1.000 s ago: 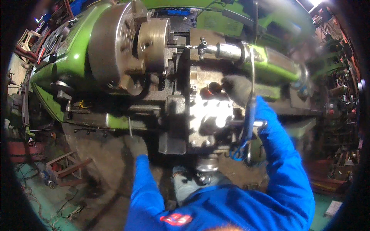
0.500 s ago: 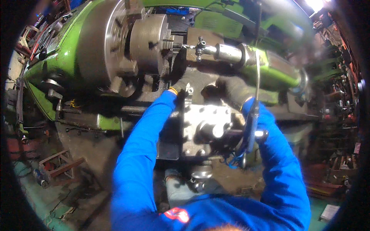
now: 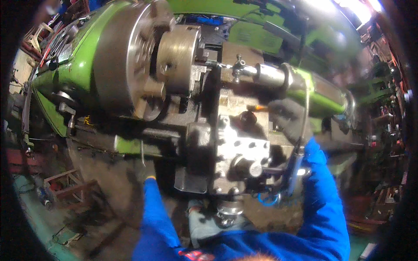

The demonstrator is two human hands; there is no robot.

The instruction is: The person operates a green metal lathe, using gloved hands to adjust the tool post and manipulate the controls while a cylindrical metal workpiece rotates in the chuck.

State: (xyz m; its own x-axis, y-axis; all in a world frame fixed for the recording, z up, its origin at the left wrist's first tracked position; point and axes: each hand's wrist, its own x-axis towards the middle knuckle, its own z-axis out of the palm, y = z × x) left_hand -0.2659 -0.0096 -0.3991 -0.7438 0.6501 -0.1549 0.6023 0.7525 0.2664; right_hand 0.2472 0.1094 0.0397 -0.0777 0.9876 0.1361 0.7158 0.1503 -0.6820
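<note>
A lathe holds a chuck (image 3: 177, 58) at its left and a drill bit (image 3: 224, 66) in the tailstock (image 3: 320, 87) at its right. The bit's tip is close to the chuck jaws. My right hand (image 3: 289, 115), in a grey glove, is above the tool carriage, below the tailstock. Its fingers are closed around a slim thing with an orange part (image 3: 260, 107), whose kind I cannot make out. My left hand (image 3: 149, 168), dark and smeared, is low beside a thin upright lever (image 3: 143, 152) on the lathe's front. Its fingers do not show clearly.
The bright tool post block (image 3: 244, 148) stands on the carriage between my arms. A hose (image 3: 296, 167) hangs by my right forearm, with a blue coil (image 3: 267, 199) below. A brown frame (image 3: 69, 187) stands on the floor at left.
My left hand has moved from the carriage down and left to near the front lever. My right hand has shifted right, and the orange thing now shows. The view has shifted slightly.
</note>
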